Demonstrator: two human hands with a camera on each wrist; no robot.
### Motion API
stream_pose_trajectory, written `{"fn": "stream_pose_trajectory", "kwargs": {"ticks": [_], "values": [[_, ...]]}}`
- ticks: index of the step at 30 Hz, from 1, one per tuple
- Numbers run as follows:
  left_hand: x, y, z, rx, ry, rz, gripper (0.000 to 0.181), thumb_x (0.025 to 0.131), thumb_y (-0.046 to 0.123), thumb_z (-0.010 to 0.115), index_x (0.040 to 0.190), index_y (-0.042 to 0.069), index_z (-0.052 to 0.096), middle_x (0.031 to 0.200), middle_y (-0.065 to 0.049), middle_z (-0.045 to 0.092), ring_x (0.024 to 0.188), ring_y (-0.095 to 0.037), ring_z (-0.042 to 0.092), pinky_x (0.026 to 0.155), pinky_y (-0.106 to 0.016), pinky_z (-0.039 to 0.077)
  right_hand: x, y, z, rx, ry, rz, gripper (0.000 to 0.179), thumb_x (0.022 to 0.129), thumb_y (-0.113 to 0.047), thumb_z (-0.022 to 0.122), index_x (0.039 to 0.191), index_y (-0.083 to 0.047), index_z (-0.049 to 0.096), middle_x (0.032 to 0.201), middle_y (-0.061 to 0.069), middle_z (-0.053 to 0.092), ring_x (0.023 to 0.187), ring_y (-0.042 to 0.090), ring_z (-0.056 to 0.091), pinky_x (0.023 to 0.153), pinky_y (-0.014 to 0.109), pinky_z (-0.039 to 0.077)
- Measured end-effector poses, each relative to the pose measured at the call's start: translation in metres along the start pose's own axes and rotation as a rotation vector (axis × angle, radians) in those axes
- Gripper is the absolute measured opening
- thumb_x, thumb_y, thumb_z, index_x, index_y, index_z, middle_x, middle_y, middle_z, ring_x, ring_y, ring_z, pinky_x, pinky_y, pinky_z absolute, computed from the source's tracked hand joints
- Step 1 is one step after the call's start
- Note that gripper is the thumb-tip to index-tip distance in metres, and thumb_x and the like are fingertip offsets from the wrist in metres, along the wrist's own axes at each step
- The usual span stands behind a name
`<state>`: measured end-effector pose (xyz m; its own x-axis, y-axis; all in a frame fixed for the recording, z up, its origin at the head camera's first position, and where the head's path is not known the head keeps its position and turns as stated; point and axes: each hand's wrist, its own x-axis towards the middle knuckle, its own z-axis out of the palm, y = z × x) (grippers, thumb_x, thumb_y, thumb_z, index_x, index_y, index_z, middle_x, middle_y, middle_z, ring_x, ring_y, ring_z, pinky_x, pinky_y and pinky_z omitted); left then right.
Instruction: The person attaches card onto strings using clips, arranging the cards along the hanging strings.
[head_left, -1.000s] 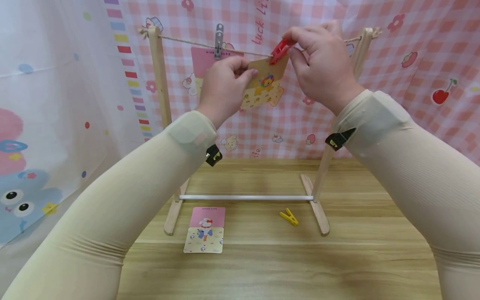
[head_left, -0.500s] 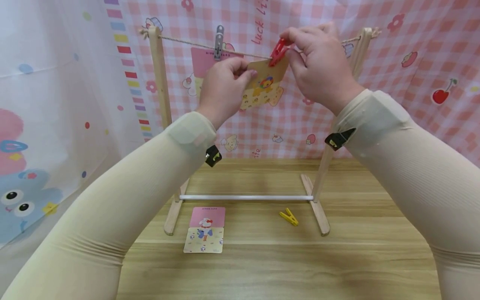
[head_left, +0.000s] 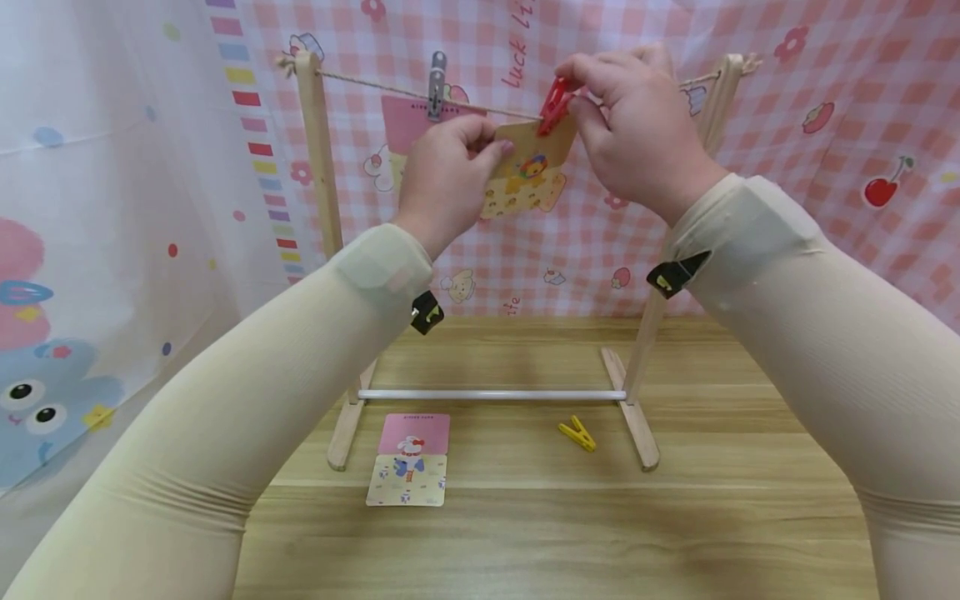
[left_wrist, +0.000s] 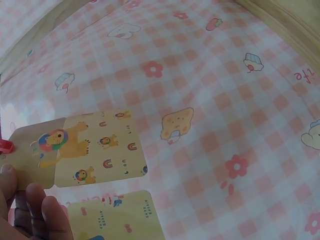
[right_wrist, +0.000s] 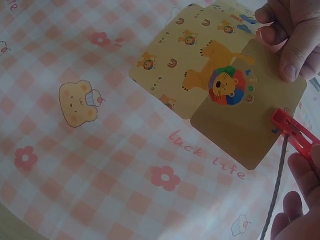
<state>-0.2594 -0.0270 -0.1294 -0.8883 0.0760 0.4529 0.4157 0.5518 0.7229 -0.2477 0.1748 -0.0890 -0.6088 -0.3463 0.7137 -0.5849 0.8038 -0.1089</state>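
Observation:
A card with a lion picture, brown on top and pale yellow below, hangs at the rope. My left hand pinches its left edge between thumb and fingers. At the card's top edge, a red clothespin bites over card and rope; my right hand pinches its handles. In the right wrist view the clothespin sits on the card's brown end, the rope running out beneath it. A pink and yellow card, partly hidden behind my left hand, hangs from a grey clothespin.
Wooden posts with a white crossbar hold up the rope. On the table lie a rabbit card at left and a yellow clothespin at right. A pink checked cloth hangs behind.
My right hand and the red clothespin have shifted slightly left and down, the clothespin now more upright. My left hand stays on the card's edge.

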Motion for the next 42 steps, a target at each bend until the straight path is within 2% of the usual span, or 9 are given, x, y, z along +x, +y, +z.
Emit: {"fn": "stream_pose_trajectory", "kwargs": {"ticks": [11, 20, 42], "values": [[0.0006, 0.0003, 0.0011, -0.005, 0.003, 0.001, 0.019, 0.105, 0.036, 0.064, 0.116, 0.022, 0.073, 0.12, 0.006, 0.075, 0.112, -0.008, 0.068, 0.1, -0.028, 0.053, 0.001, -0.0012, 0.0003, 0.013, -0.014, 0.023, 0.033, 0.111, -0.018, 0.049, 0.136, -0.01, 0.068, 0.142, 0.008, 0.068, 0.135, 0.029, 0.045, 0.118, 0.041, 0.025], [-0.0002, 0.0, 0.0016, -0.007, 0.002, -0.007, 0.02, 0.105, 0.036, 0.064, 0.117, 0.022, 0.072, 0.12, 0.006, 0.075, 0.111, -0.008, 0.068, 0.099, -0.027, 0.054, 0.0001, -0.0046, 0.0005, -0.002, -0.057, 0.087, 0.04, 0.113, -0.022, 0.046, 0.149, -0.015, 0.059, 0.153, 0.004, 0.06, 0.142, 0.029, 0.037, 0.12, 0.044, 0.024], [0.0006, -0.0002, 0.0012, -0.019, 0.019, 0.01, 0.021, 0.105, 0.036, 0.065, 0.118, 0.021, 0.072, 0.113, 0.004, 0.073, 0.103, -0.011, 0.066, 0.091, -0.026, 0.055, -0.0021, -0.0053, 0.001, -0.025, -0.073, 0.109, 0.046, 0.112, -0.026, 0.048, 0.158, -0.02, 0.049, 0.158, 0.004, 0.053, 0.148, 0.029, 0.031, 0.124, 0.046, 0.019]]}}
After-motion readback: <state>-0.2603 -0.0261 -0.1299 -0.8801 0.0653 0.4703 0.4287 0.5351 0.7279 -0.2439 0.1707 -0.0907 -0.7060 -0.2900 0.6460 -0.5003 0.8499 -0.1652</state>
